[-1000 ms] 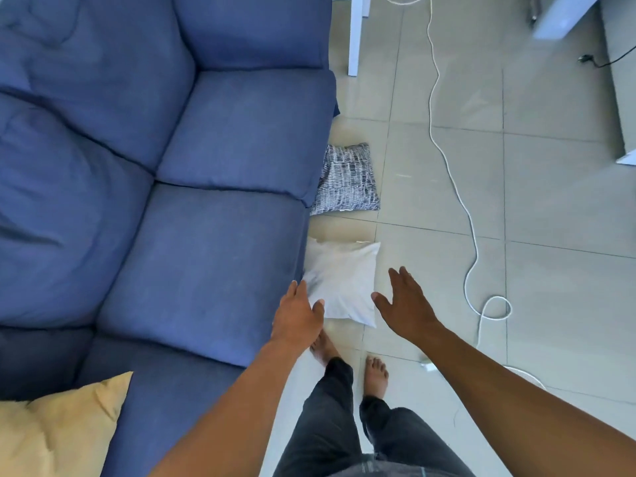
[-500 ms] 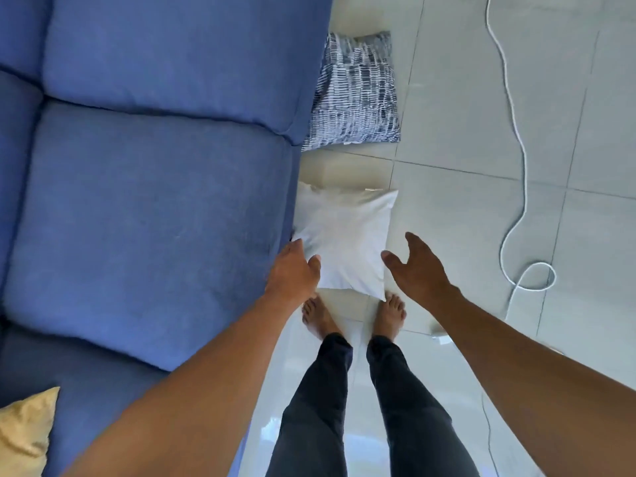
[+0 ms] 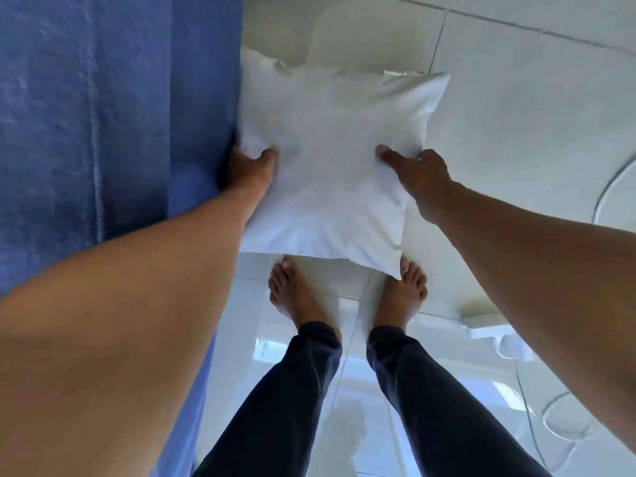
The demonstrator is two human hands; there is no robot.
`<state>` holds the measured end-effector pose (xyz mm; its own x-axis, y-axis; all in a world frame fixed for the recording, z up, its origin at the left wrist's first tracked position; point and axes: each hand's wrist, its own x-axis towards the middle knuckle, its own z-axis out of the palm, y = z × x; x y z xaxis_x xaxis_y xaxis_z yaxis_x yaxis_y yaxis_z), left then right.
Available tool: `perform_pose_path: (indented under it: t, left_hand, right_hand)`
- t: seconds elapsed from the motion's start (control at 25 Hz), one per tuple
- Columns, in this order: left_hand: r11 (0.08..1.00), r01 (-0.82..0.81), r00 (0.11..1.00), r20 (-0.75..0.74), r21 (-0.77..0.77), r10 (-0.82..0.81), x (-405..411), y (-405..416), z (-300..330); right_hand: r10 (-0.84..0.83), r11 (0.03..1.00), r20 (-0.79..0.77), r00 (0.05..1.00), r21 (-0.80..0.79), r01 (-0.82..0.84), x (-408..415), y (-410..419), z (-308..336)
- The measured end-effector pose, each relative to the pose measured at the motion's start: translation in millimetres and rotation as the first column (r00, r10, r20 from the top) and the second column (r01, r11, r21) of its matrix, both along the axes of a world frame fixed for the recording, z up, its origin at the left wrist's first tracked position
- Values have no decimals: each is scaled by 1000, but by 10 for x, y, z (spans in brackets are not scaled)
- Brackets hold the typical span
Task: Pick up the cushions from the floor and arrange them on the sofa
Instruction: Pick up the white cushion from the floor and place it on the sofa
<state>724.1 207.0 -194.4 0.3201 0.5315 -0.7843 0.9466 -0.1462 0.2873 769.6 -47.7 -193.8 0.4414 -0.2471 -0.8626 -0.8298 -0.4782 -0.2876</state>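
Observation:
A white square cushion (image 3: 330, 166) lies against the front of the blue sofa (image 3: 103, 115), just ahead of my bare feet. My left hand (image 3: 251, 166) grips its left edge, wedged between the cushion and the sofa, thumb pressed on top. My right hand (image 3: 418, 173) grips its right edge, thumb on top, fingers hidden beneath. Whether the cushion has left the floor I cannot tell. The patterned cushion and the yellow cushion are out of view.
Pale glossy floor tiles (image 3: 516, 115) spread to the right. A white cable (image 3: 605, 191) curves along the right edge, with a white plug block (image 3: 481, 327) near my right foot. My legs in dark trousers (image 3: 344, 390) fill the bottom centre.
I have bent down much closer to the floor. Both hands, open above the white cushion before, have now closed on its left and right edges.

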Motion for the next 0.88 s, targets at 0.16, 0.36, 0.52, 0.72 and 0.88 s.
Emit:
perform_pose_path:
  t: [0.16,0.36,0.52,0.72,0.88]
  left_hand:
    - [975,-145,989,-18,-171,144,-37,-128,-65]
    - [956,-96,992,53,-278,115,-111,-409,872]
    - [939,-20,978,187,-343,89,66,-561,2218]
    - [930,-22,912,374,-366,169,243,-519,3734]
    - [918,-105,819,491,-382,298,309,-322,5148]
  right_hand:
    - [-268,943,-73,961,185,277,-82,-4,-21]
    - [-276,958,87,957,110,266,-113,-278,1049]
    - [-349,933,191,917,164,321,43,-605,2423]
    - [-397,903,264,879,285,323,186,-586,3762]
    - [-318,911,353,880,372,180,438,-367,5040]
